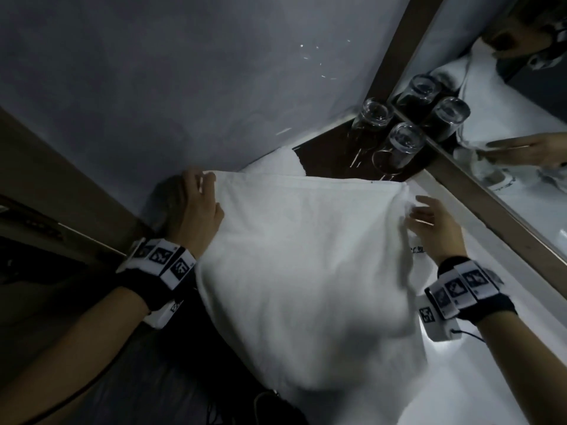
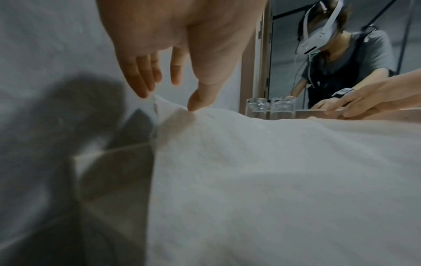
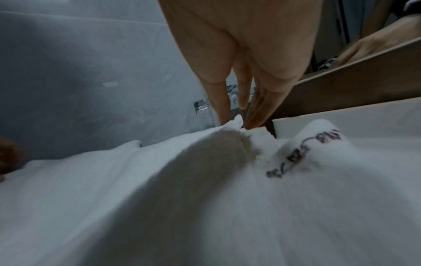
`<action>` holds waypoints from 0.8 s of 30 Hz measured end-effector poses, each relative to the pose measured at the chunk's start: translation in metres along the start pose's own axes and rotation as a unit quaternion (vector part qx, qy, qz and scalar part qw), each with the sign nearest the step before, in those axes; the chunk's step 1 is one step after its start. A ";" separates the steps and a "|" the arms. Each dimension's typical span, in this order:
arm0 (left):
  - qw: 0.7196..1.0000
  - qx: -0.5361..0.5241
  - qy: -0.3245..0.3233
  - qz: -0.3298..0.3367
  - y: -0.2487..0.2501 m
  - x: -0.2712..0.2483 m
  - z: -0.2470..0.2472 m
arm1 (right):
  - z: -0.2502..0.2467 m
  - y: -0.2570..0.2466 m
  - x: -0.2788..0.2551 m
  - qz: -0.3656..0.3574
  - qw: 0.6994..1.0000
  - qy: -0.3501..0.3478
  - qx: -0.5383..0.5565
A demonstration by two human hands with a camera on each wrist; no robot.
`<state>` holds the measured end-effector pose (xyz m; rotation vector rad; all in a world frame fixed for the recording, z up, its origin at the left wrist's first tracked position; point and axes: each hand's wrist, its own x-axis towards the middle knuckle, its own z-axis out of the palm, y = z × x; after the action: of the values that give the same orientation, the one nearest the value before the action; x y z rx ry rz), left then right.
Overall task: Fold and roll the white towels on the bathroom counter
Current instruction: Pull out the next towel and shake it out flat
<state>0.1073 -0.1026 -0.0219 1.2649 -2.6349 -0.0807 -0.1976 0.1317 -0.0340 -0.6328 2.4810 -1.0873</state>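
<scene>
The white towel [image 1: 306, 256] is spread wide across the white table [image 1: 491, 378], its far edge running straight from one hand to the other, its near end drooping over the table's near edge. At the far left corner, the left hand [image 1: 196, 207] has hold: in the left wrist view the thumb and fingers [image 2: 141, 79] come down together on a small raised peak of cloth, pinching it, with the rest of the towel falling away to the near side. Over at the far right corner, the right hand [image 1: 435, 228] is at work too; the right wrist view shows its fingers [image 3: 221, 100] held straight and close, tips closing on a tuft of the corner that pokes up between them, so a pinch there as well. Just right of those fingers, a fold of white cloth carries dark lettering [image 3: 303, 156], too blurred to read.

Beyond the far edge, a second white towel [image 1: 276, 164] peeks out against the grey wall [image 1: 184, 72], partly under the first. Further right in the far corner, two clear drinking glasses [image 1: 395, 148] stand upside down on a dark tray [image 1: 325, 157], well clear of both hands. The mirror [image 1: 506, 118] along the right side doubles the glasses and shows the person's reflected hand. Both wrists wear bands with black-and-white markers [image 1: 165, 262].
</scene>
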 end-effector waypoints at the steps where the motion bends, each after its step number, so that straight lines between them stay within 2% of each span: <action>1: 0.999 -0.032 -0.008 0.013 0.004 -0.011 0.004 | -0.001 0.006 -0.011 -0.007 1.000 0.008 0.002; 6: 0.972 -0.165 -0.152 0.062 0.034 -0.081 0.028 | 0.000 0.041 -0.072 -0.017 0.999 0.047 0.015; 11: 0.924 -0.213 -0.246 0.203 0.044 -0.141 0.042 | 0.002 0.069 -0.123 0.059 0.998 0.038 -0.002; 13: 0.902 -0.222 -0.284 0.239 0.052 -0.157 0.043 | 0.001 0.076 -0.136 0.099 0.995 0.016 -0.010; 16: 0.883 -0.224 -0.317 0.266 0.070 -0.178 0.045 | -0.001 0.082 -0.153 0.124 0.988 -0.069 -0.056; 19: 0.892 -0.184 -0.325 0.254 0.086 -0.188 0.050 | -0.006 0.083 -0.171 0.108 0.987 -0.118 -0.015; 22: 0.905 -0.134 -0.315 0.251 0.102 -0.195 0.053 | -0.016 0.080 -0.188 0.061 0.984 -0.169 0.014; 24: 0.912 -0.111 -0.318 0.235 0.113 -0.202 0.055 | -0.023 0.086 -0.197 0.017 0.979 -0.203 -0.021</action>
<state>0.1309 0.1230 -0.0938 0.5512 -3.2611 -0.8094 -0.0660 0.3013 -0.0562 -0.7396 2.1558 -0.8010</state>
